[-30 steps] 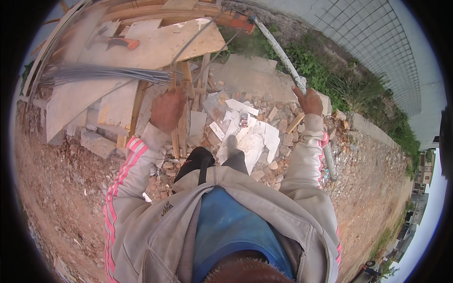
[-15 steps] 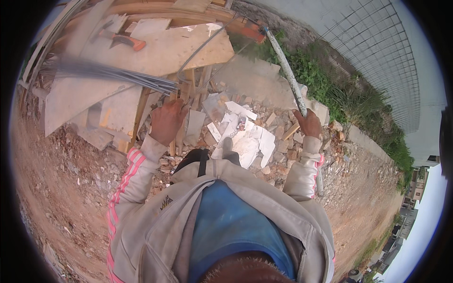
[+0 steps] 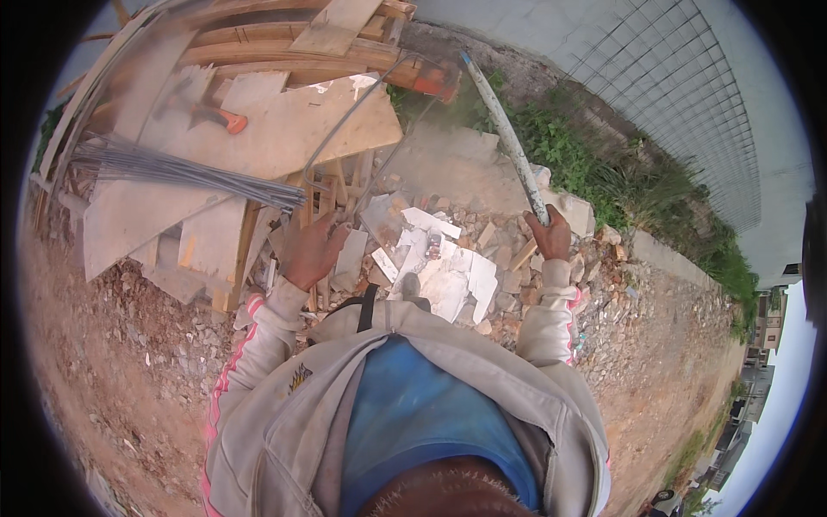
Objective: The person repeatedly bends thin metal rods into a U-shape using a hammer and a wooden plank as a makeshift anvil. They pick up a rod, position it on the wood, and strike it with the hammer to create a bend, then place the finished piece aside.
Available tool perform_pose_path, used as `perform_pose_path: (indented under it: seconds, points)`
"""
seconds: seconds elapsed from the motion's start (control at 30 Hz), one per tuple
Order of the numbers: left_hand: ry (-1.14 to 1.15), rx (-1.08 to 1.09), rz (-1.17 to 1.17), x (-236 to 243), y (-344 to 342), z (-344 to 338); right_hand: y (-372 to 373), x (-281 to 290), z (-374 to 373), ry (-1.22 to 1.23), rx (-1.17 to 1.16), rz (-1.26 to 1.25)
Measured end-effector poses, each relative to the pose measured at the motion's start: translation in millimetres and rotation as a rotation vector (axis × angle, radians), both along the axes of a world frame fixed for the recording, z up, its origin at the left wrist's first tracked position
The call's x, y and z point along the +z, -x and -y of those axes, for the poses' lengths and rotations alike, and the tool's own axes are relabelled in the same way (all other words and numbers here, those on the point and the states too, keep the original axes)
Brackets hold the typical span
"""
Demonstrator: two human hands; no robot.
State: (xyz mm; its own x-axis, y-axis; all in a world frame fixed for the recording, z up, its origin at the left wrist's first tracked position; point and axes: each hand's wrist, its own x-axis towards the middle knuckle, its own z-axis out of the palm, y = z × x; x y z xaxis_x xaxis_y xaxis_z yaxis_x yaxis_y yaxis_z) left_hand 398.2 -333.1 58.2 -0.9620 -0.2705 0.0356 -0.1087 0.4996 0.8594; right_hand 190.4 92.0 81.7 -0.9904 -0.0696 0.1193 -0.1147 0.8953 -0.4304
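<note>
My right hand [image 3: 551,234] is closed around the lower part of a worn, whitish pipe [image 3: 510,136] with a blue tip, which slants up and away to the left. My left hand [image 3: 314,255] holds nothing; its fingers are stretched out over the rubble. Just beyond it are the ends of a bundle of grey steel rods [image 3: 185,168] lying across boards. A bent steel rod [image 3: 349,112] arches between the bundle and the timber, apart from the pipe's tip. On a plywood sheet [image 3: 301,121] rests a tool with an orange handle [image 3: 233,121], its head blurred.
Stacked timber [image 3: 258,53] fills the far left. Broken white slabs [image 3: 448,280] and brick rubble [image 3: 517,280] lie in front of me. Along the right run green plants [image 3: 560,146], a wire mesh panel [image 3: 680,95] and a pale wall.
The pipe's tip has come away from the bent rod. My left hand has drawn back a little from the rod ends, and its fingers are more stretched. My view has shifted slightly.
</note>
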Motion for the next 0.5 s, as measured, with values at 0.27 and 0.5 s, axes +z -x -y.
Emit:
perform_pose_path:
  seconds: [0.27, 0.5]
  points:
    - [0.462, -0.061, -0.155, 92, 26, -1, -35, -71, 126, 0.853, 0.145, 0.350]
    - [0.853, 0.124, 0.075, 21, 193, 49, -55, -73, 276, 1.097, 0.292, 0.483]
